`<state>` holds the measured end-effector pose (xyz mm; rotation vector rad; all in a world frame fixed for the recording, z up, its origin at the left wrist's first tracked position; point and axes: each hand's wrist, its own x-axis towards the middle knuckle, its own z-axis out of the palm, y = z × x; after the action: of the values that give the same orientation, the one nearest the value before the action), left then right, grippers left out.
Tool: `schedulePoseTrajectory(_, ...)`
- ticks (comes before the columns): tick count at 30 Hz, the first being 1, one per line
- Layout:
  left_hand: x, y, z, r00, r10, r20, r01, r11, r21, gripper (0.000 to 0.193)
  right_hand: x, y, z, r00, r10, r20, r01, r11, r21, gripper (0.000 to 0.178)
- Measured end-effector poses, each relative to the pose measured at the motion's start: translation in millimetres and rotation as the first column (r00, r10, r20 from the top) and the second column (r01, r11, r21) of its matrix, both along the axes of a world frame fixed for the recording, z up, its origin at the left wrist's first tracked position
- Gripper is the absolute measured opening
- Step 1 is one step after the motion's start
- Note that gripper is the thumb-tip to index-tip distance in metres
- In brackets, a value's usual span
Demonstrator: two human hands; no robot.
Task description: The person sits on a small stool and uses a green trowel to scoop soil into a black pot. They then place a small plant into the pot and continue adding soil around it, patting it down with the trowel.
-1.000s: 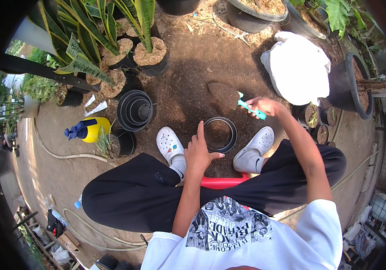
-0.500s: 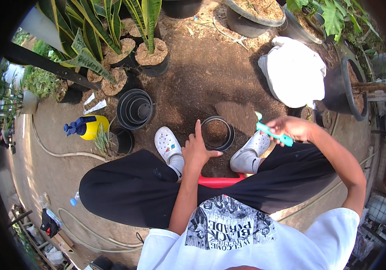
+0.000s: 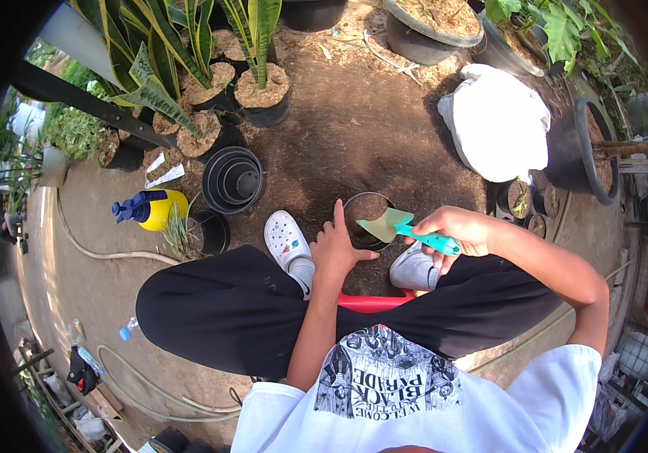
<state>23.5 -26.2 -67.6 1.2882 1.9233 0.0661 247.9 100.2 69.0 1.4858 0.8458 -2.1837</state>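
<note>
In my right hand [image 3: 456, 234] is a garden trowel, its turquoise handle [image 3: 437, 242] gripped in closed fingers. The pale green trowel blade [image 3: 386, 225] points left and overlaps the right part of a round black plant pot [image 3: 393, 202]. Brown soil [image 3: 368, 208] lies inside this pot, which stands on the ground between my feet. My left hand [image 3: 334, 248] is at the pot's near left side, index finger stretched forward along it and thumb out to the right. The other left fingers are partly hidden.
Nested black pots [image 3: 232, 180] and a yellow spray bottle [image 3: 159, 209] stand to the left. Potted snake plants [image 3: 262, 87] are at the far left. A white sack [image 3: 496, 124] and a large black pot [image 3: 575, 155] sit at the right. A hose [image 3: 116, 257] crosses the ground.
My right hand has swung the trowel left and nearer, bringing its blade over the pot. The brown blur beside the blade is gone. My left hand keeps its place by the pot.
</note>
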Motion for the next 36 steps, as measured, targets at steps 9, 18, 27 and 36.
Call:
schedulePoseTrajectory(9, 1.2, 0.0, 1.4, 1.000, 0.000, 0.006, 0.000, 1.000, -0.009, 0.151, 23.1, 8.5, 49.7, 0.903, 0.375, 0.209, -0.414, 0.890, 0.193, 0.036)
schedulePoseTrajectory(18, -1.0, -6.4, -9.2, 0.993, -0.004, 0.119, -0.020, 0.980, 0.200, 0.154, 4.4, -12.2, 62.6, 0.633, 0.527, 0.567, -0.586, -0.151, 0.796, 0.041)
schedulePoseTrajectory(27, -5.2, -9.2, -13.8, 0.992, -0.047, 0.115, 0.016, 0.967, 0.255, 0.149, -7.4, -24.7, -1.7, 0.421, 0.622, 0.660, -0.622, -0.331, 0.709, 0.039)
schedulePoseTrajectory(36, -1.2, -5.5, -13.8, 0.992, -0.042, 0.118, 0.012, 0.970, 0.243, 0.149, -14.0, -44.5, -13.5, 0.425, 0.573, 0.701, -0.622, -0.378, 0.686, 0.012)
